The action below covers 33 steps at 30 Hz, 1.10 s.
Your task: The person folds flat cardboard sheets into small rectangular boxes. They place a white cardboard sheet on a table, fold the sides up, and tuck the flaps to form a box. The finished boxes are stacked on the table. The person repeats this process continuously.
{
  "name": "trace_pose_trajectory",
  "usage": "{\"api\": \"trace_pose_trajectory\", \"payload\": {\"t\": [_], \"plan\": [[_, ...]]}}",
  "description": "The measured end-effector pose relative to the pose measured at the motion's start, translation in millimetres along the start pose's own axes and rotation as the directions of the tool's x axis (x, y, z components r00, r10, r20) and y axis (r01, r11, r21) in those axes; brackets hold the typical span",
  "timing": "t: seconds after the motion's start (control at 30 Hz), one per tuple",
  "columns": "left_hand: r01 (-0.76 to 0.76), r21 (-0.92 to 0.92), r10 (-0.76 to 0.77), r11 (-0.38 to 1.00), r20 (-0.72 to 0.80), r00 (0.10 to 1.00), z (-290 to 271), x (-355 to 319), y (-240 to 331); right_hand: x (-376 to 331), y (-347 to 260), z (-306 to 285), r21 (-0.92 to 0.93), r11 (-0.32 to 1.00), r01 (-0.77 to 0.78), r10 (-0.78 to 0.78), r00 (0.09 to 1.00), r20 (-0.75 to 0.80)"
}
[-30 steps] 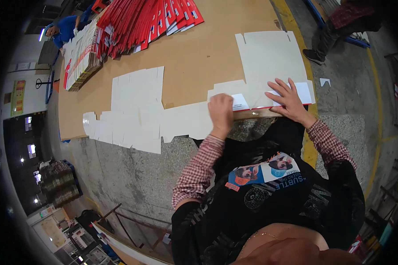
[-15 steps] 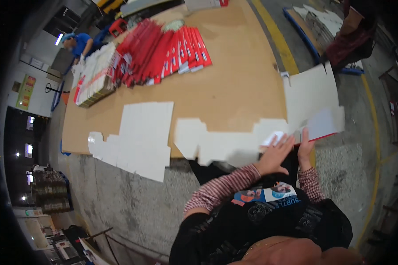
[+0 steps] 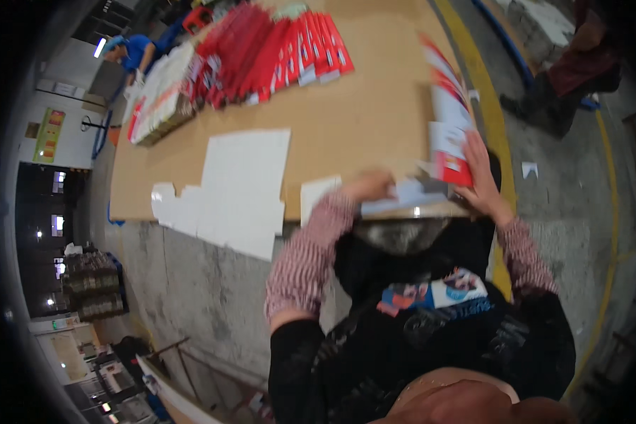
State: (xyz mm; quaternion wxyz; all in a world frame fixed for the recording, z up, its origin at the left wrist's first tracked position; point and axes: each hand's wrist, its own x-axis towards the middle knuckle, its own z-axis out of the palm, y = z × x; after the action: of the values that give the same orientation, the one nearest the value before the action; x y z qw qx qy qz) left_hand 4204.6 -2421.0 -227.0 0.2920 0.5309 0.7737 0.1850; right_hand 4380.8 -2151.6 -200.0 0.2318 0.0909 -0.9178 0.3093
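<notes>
At the table's near edge lies a partly folded cardboard carton blank (image 3: 449,152), plain white inside and printed red and white outside. Its right part stands raised with the red side showing, smeared by motion. My right hand (image 3: 482,180) grips the near end of this raised panel, fingers along its outer side and thumb near the lower corner. My left hand (image 3: 369,186) hovers over or rests on the white left part of the blank, blurred, so its fingers cannot be made out. To its left, a flat white blank (image 3: 244,180) overhangs the table edge.
The brown-topped table (image 3: 364,106) bears a heap of red folded cartons (image 3: 261,56) and a bundled stack of white blanks (image 3: 164,95). Across the table at the far left is a person in blue (image 3: 136,55). Another person's dark-clothed legs (image 3: 569,78) show at right.
The right part of the blank has swung up, its red printed side now showing. My left hand has moved left, away from my right hand. The view has shifted slightly.
</notes>
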Motion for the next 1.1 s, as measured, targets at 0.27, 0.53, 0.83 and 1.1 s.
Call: {"api": "trace_pose_trajectory", "payload": {"t": [0.27, 0.53, 0.83, 1.1], "plan": [[0.235, -0.609, -0.463, 0.757, -0.247, 0.851, 12, -84, -50, -15, -3, 34, -0.175, 0.984, -0.016, 0.057, 0.972, 0.23], [0.417, 0.217, -0.243, 0.883, -0.548, 0.8, 71, -92, 34, 58, -37, 100, 0.233, 0.958, 0.166, -0.248, 0.886, 0.391], [0.209, 0.196, -0.036, 0.958, -0.64, 0.767, 72, -175, 11, 29, -48, 82, 0.319, 0.931, 0.177, -0.322, 0.809, 0.491], [-0.578, -0.771, -0.943, 0.268, -0.333, 0.007, 111, -101, 40, 19, -44, 81, 0.293, 0.947, 0.131, -0.27, 0.82, 0.504]]}}
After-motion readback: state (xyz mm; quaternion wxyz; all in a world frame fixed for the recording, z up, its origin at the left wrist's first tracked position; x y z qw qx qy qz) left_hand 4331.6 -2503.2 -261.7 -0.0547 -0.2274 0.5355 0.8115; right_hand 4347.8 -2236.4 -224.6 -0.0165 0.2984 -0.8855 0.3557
